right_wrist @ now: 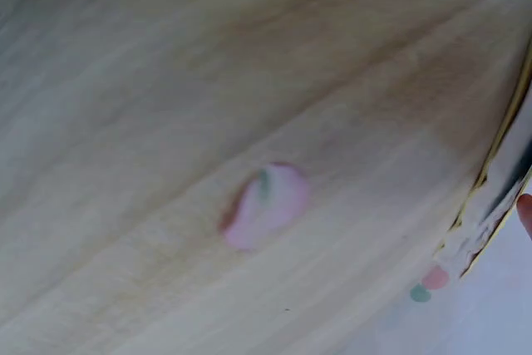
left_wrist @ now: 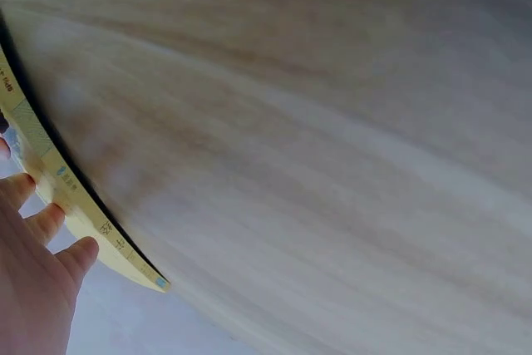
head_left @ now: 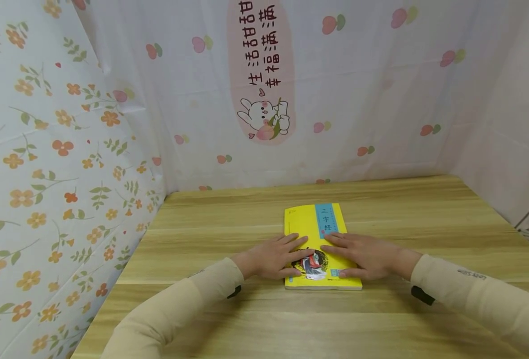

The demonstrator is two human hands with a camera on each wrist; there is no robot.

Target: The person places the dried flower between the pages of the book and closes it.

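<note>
A yellow book (head_left: 302,219) with a blue title strip and a dark-haired figure on its cover lies closed on the wooden table. On its left side rests my left hand (head_left: 270,257), fingers spread over the cover. My right hand (head_left: 372,254) lies across the right side, its fingers extended toward the left one. The left wrist view shows the book's spine (left_wrist: 71,180) with the left hand's fingertips against it. Only a sliver of the book's page edges (right_wrist: 507,164) and one fingertip of the right hand (right_wrist: 525,212) appear in the right wrist view.
The table (head_left: 219,219) extends around the book on all sides. A white sheet with fruit prints and a rabbit picture (head_left: 264,117) hangs behind it. Along the left stands a flowered sheet (head_left: 67,159). A blurred pink and green patch (right_wrist: 270,205) shows in the right wrist view.
</note>
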